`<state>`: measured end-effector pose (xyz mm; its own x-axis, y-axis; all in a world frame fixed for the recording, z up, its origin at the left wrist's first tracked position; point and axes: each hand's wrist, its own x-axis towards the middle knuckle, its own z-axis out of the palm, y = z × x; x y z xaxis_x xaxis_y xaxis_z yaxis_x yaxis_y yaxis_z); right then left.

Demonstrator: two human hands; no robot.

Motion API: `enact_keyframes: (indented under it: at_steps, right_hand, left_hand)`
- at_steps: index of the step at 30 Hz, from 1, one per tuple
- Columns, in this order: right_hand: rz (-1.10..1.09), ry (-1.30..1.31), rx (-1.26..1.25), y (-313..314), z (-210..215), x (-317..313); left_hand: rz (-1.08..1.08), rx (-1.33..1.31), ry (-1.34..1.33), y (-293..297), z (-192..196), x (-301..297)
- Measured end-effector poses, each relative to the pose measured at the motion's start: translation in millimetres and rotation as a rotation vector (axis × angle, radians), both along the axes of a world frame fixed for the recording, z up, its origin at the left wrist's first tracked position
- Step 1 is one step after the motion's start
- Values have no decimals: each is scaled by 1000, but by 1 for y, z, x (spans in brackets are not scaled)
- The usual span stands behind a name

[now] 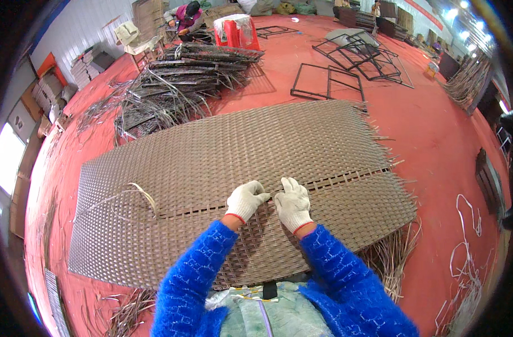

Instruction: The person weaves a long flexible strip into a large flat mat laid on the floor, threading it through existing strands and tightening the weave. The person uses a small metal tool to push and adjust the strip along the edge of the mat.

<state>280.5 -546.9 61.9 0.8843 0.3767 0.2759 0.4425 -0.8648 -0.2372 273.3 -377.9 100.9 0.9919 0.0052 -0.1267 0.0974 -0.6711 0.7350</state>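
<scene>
A wide brown woven rattan panel (172, 163) lies in front of me, with a narrow open slit (346, 178) running across it. Both my hands wear white knit gloves with red cuffs, and they meet over this slit. My left hand (247, 200) has its fingers curled and thumb drawn in at the slit. Just beside it, my right hand (293, 205) is also closed, fingertips bent down on the weave. Whatever lies between the fingertips is too small to make out. A pale loose strip (145, 197) curls up from the panel on the left.
Beyond the panel lies a heap of dark woven pieces (166, 84). Black metal frames (329, 81) rest on the red floor (425, 135). A red stool (236, 32) stands at the back, near another person (186, 17). Loose strands (394, 255) hang at the panel's near right.
</scene>
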Motion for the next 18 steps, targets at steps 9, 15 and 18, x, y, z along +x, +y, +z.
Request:
enact_keyframes:
  at_steps: [9, 15, 18]
  right_hand:
    - [4, 21, -93, 9, 0, -2]
    - [-29, 30, 46, 4, -15, 4]
    - [-62, -49, 277, 6, -25, 10]
  left_hand:
    - [-154, 485, -42, -9, -3, 6]
    - [-143, 396, -97, -12, -14, 7]
    - [-95, 353, -213, -13, -18, 0]
